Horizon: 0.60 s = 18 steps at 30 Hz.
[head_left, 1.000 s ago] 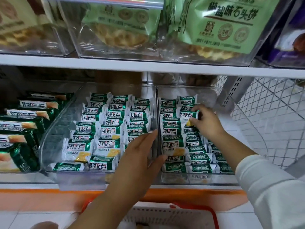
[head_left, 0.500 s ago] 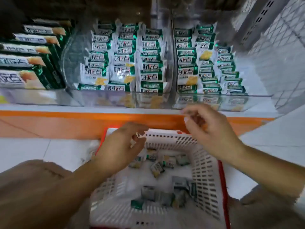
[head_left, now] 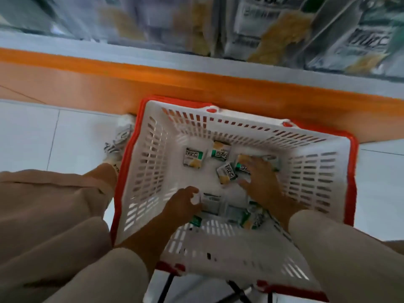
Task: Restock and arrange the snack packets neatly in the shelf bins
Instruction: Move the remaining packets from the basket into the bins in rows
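A white basket with a red rim (head_left: 240,125) stands on the floor below the shelf, holding several small green-and-white snack packets (head_left: 193,158). My left hand (head_left: 182,203) is down in the basket's near side, with fingers curled and thumb pinching the edge of a packet (head_left: 212,203). My right hand (head_left: 261,182) lies spread over packets in the middle right, its straight fingers touching one (head_left: 241,166). Another packet (head_left: 226,173) lies just left of those fingers. More packets (head_left: 251,217) sit under my right wrist. The shelf bins (head_left: 262,29) at the top are blurred.
The orange shelf base (head_left: 196,84) runs across just behind the basket. My shoe (head_left: 119,141) and beige trouser leg (head_left: 43,215) are on the white tiled floor left of the basket. Black basket handles (head_left: 238,289) hang at the near edge.
My view has tipped down from the shelf bins to the basket. Both hands left the bins, passed over the basket rim and now reach in among the loose packets.
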{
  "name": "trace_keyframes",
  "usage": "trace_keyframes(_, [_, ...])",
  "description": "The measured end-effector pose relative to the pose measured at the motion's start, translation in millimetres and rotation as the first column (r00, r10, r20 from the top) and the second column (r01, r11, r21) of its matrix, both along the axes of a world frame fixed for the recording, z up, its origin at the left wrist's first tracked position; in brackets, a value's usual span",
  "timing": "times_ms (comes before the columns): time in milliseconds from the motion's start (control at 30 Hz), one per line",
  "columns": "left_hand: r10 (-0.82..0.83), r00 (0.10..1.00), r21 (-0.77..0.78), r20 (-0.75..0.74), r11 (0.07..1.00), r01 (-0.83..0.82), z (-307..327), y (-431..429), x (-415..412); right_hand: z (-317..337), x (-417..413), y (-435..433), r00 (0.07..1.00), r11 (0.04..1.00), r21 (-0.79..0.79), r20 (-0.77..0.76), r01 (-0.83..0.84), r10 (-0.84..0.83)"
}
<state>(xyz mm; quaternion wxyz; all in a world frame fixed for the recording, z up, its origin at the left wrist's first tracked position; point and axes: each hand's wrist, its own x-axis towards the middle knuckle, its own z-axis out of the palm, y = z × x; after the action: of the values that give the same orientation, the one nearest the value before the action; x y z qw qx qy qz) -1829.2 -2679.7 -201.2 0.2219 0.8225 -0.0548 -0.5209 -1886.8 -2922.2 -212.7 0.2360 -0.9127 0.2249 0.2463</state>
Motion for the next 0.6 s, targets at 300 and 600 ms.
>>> trace_keyframes(300, [-0.102,0.98,0.044,-0.172,0.993,0.111,-29,1,-5,-39,17,26,0.983,0.99,-0.101,-0.164,-0.096,0.079])
trace_keyframes(600, [0.066,0.984,0.129,-0.163,0.991,-0.045,-24,4,6,-34,-4,37,0.962,0.979,0.135,-0.248,0.152,-0.116])
